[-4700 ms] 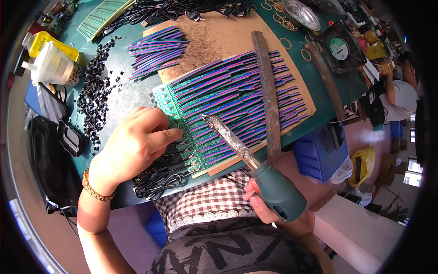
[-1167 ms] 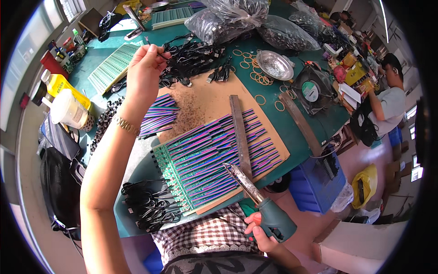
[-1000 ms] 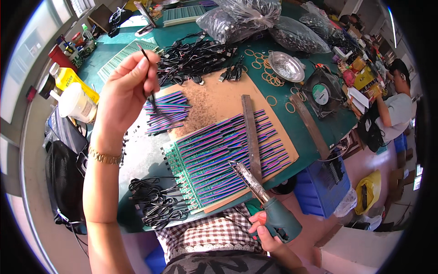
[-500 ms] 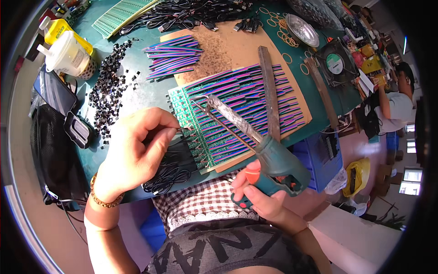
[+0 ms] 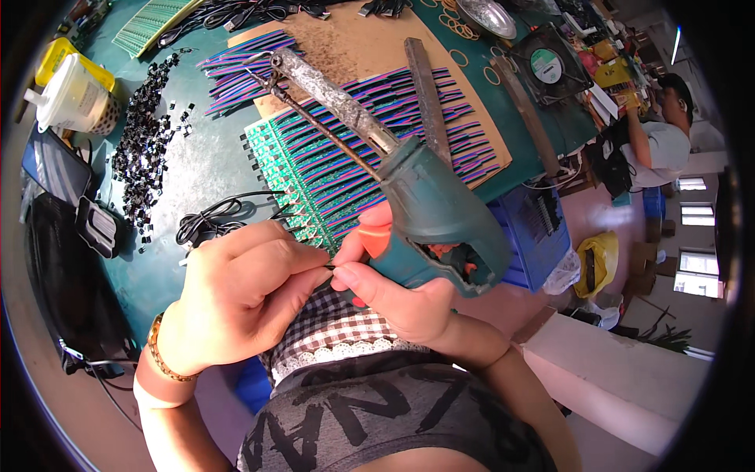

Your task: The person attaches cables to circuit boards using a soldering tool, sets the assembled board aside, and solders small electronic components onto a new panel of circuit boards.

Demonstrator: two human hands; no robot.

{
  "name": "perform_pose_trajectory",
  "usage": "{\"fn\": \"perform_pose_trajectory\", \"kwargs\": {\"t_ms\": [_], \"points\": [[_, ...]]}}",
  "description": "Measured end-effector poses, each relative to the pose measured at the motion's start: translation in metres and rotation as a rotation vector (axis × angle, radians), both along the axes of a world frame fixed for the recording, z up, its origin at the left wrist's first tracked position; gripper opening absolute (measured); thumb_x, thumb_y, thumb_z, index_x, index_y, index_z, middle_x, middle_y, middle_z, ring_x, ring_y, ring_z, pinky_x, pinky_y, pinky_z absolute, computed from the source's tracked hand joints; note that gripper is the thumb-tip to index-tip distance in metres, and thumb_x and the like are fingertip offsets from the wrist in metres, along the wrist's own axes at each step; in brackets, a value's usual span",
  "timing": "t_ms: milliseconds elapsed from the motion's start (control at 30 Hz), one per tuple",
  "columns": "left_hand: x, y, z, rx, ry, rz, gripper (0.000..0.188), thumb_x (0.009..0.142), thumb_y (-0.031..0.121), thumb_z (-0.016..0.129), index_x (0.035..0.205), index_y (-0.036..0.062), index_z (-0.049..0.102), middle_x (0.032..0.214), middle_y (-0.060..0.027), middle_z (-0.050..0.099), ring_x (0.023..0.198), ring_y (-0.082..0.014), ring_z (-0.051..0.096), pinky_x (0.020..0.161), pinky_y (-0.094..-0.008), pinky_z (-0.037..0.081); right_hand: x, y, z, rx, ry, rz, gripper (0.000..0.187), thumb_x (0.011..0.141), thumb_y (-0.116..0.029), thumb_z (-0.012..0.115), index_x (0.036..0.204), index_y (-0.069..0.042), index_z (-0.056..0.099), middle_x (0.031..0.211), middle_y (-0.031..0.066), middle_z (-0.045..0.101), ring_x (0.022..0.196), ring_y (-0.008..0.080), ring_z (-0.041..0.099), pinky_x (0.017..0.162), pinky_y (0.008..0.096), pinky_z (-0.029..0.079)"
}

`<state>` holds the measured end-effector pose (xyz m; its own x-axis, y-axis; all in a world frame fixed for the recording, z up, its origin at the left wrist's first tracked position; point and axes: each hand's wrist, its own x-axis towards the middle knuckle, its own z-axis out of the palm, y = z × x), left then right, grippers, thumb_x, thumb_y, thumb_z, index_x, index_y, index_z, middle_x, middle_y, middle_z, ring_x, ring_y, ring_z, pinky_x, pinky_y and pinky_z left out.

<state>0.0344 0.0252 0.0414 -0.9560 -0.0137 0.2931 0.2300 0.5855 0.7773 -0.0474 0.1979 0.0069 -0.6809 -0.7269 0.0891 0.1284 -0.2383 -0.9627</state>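
Note:
My left hand (image 5: 244, 295) is closed in a pinch on a thin black cable end, over the bench's front edge. My right hand (image 5: 405, 307) grips a green soldering gun (image 5: 448, 208), its metal barrel and bent tip pointing up and left. The right thumb and forefinger also meet at the cable end, close to the left fingertips. Beyond lies a panel of green circuit boards (image 5: 275, 161) with rows of multicoloured ribbon wires (image 5: 370, 130). A dark flat bar (image 5: 427, 102) lies across the wires. A coiled black cable (image 5: 208, 220) rests beside the panel's near-left corner.
Small black parts (image 5: 141, 153) lie heaped at left, near a lidded drink cup (image 5: 79, 98) and a phone (image 5: 59, 161). Rubber bands (image 5: 460, 27), a metal dish (image 5: 487, 16) and a fan (image 5: 550, 67) are at far right. A co-worker (image 5: 657, 134) sits beyond.
My left hand has moved from the board's edge toward me and right. My right hand has come up and left with the soldering gun, and the two hands' fingertips now meet.

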Motion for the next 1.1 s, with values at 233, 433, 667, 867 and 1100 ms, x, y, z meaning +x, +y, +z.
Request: {"fn": "perform_pose_trajectory", "kwargs": {"t_ms": [233, 433, 667, 867, 1100], "points": [[0.001, 0.005, 0.002, -0.346, 0.129, -0.061, 0.021, 0.069, -0.002, 0.071, 0.089, 0.0002, 0.065, 0.063, -0.0039, 0.049, 0.050, -0.0186, 0.052, 0.043, -0.0312, 0.043, -0.008, 0.005, -0.008, 0.047, 0.244, 0.044, 0.045, 0.083, 0.009, 0.061, 0.122, -0.002, 0.041, 0.082, 0.0093, 0.060, 0.066, 0.0121, 0.058, 0.054, 0.0222, 0.047], [-0.018, -0.016, -0.012, -0.459, 0.084, 0.476, 0.010, 0.077, -0.003, 0.069, 0.084, 0.0021, 0.064, 0.060, -0.0064, 0.050, 0.049, -0.0151, 0.049, 0.047, -0.0265, 0.038, -0.013, 0.021, -0.004, 0.024, 0.015, -0.172, 0.044, 0.082, 0.011, 0.058, 0.121, -0.001, 0.043, 0.087, 0.0100, 0.060, 0.073, 0.0147, 0.062, 0.062, 0.0259, 0.052], [-0.027, -0.016, -0.045, -0.269, -0.018, 0.551, 0.008, 0.072, 0.007, 0.073, 0.076, 0.0061, 0.067, 0.061, -0.0077, 0.057, 0.052, -0.0224, 0.058, 0.050, -0.0303, 0.047, -0.005, 0.041, -0.007, 0.111, -0.102, -0.056, 0.040, 0.088, -0.005, 0.051, 0.126, 0.001, 0.040, 0.089, 0.0144, 0.059, 0.072, 0.0198, 0.064, 0.071, 0.0343, 0.054], [-0.030, -0.011, -0.051, -0.303, -0.051, 0.556, 0.008, 0.071, 0.009, 0.073, 0.075, 0.0077, 0.066, 0.062, -0.0075, 0.059, 0.054, -0.0233, 0.061, 0.052, -0.0327, 0.049, -0.008, 0.069, -0.016, 0.143, 0.099, 0.116, 0.037, 0.088, -0.006, 0.054, 0.123, -0.002, 0.042, 0.086, 0.0128, 0.057, 0.069, 0.0202, 0.061, 0.067, 0.0332, 0.052], [-0.029, -0.011, -0.051, -0.314, -0.077, 0.546, 0.008, 0.068, 0.000, 0.068, 0.072, 0.0040, 0.063, 0.059, -0.0053, 0.056, 0.050, -0.0142, 0.055, 0.049, -0.0261, 0.045, -0.003, 0.077, -0.020, 0.372, 0.349, 0.085, 0.015, 0.077, -0.009, 0.067, 0.091, -0.003, 0.065, 0.082, 0.0087, 0.065, 0.070, 0.0243, 0.062, 0.062, 0.0324, 0.049]]}}
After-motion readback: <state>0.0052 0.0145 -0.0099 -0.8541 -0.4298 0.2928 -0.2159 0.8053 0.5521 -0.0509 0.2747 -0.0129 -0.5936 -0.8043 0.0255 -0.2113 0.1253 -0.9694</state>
